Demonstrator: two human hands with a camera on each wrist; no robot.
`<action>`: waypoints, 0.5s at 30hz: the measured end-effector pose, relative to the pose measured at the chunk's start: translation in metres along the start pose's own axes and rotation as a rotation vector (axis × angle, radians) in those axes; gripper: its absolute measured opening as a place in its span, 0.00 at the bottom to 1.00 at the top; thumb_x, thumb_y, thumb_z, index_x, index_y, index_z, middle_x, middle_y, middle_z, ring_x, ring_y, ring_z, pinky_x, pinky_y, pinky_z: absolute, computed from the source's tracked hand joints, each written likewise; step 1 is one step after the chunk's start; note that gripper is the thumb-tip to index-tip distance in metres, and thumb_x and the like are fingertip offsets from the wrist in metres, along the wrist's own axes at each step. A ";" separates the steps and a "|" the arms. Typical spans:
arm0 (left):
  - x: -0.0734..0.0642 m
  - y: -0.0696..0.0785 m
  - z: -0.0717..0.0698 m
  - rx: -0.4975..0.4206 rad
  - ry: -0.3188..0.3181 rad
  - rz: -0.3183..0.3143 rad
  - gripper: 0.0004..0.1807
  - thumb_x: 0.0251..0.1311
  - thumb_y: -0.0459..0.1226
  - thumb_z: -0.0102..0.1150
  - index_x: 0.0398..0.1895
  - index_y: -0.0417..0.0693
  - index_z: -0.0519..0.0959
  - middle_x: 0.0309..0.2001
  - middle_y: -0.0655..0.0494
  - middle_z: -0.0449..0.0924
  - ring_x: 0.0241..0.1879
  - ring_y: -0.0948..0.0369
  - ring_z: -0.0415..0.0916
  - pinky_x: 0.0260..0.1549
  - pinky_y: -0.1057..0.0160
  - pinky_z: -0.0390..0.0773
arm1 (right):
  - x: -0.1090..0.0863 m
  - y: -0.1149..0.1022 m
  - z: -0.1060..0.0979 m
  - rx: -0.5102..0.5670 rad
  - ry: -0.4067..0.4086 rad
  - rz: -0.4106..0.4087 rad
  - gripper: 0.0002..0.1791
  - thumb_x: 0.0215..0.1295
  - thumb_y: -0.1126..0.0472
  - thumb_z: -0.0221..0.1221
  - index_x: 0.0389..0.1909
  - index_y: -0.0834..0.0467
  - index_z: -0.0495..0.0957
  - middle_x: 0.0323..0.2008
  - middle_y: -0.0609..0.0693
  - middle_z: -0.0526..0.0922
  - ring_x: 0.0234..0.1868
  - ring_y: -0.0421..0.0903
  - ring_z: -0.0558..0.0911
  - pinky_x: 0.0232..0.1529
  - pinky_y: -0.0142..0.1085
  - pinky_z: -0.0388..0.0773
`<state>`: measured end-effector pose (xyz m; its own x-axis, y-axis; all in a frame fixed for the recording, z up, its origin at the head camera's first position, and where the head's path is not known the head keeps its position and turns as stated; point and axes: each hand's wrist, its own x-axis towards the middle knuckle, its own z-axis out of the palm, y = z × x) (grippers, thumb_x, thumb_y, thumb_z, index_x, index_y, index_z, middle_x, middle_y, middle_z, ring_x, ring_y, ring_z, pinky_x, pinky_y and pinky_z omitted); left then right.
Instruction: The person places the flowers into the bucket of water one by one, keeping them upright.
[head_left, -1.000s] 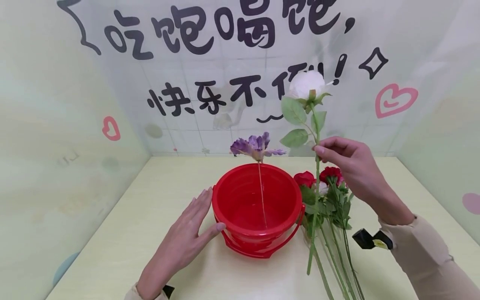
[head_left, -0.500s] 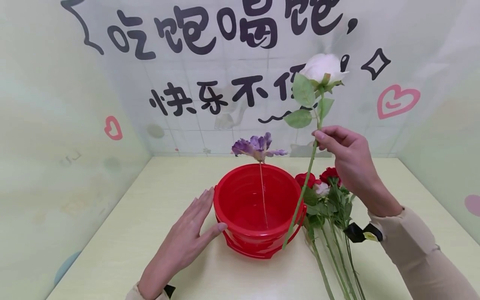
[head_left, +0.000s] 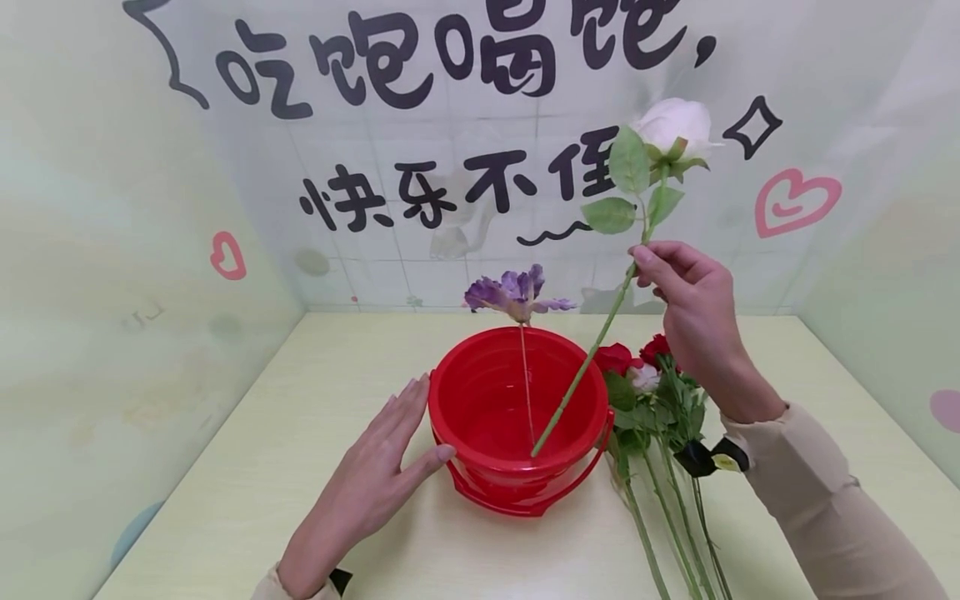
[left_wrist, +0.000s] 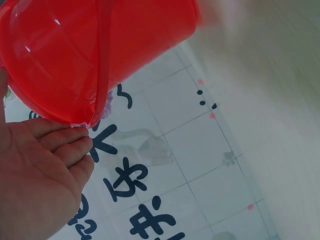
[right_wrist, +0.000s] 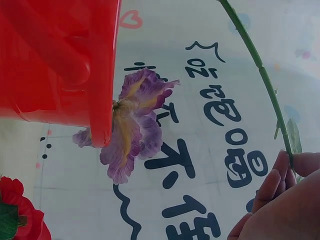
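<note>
In the head view, we see the right hand (head_left: 693, 292) pinching, between thumb and fingers, a white cloth-looking rose with a long green stem (head_left: 617, 300). The rose slants above the desk's middle, its bloom seen beyond the back edge of the pale wood-look desk (head_left: 330, 367), its lower end across the mouth of a round red plastic bucket (head_left: 487, 485). We judge it light, the stem stiff, the petals soft and easily crushed; just under the leaves, as held, is a good place to take it. Half a second ago the lower end crossed the bucket's outside at front right; now it lies over the opening, and the bloom has moved rightward. The left hand (head_left: 371, 471), fingers straight, rests against the bucket's left side, as before. A purple ruffled flower on a thin stem (head_left: 513, 296) leans in the bucket; red and pale flowers with green stems (head_left: 681, 404) lie toward the desk's right edge.

In the left wrist view, the straight fingers meet the bucket's rim and pinch nothing.

In the right wrist view, thumb and fingers press together on the rose's stem; its tip is outside the view, so we cannot tell whether it touches the bucket.
</note>
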<state>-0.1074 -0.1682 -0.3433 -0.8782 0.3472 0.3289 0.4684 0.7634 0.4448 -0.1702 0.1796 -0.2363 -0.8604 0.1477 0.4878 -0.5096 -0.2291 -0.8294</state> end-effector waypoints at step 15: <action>0.000 0.001 0.000 -0.014 -0.006 -0.004 0.47 0.69 0.61 0.59 0.83 0.49 0.56 0.81 0.53 0.55 0.79 0.50 0.52 0.70 0.42 0.64 | -0.002 0.041 0.000 -0.187 -0.011 0.053 0.04 0.75 0.65 0.61 0.41 0.62 0.84 0.31 0.43 0.85 0.37 0.43 0.78 0.51 0.32 0.77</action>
<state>-0.1072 -0.1674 -0.3426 -0.8808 0.3472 0.3219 0.4658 0.7575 0.4574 -0.1897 0.1705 -0.2709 -0.8865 0.1295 0.4442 -0.4535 -0.0531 -0.8897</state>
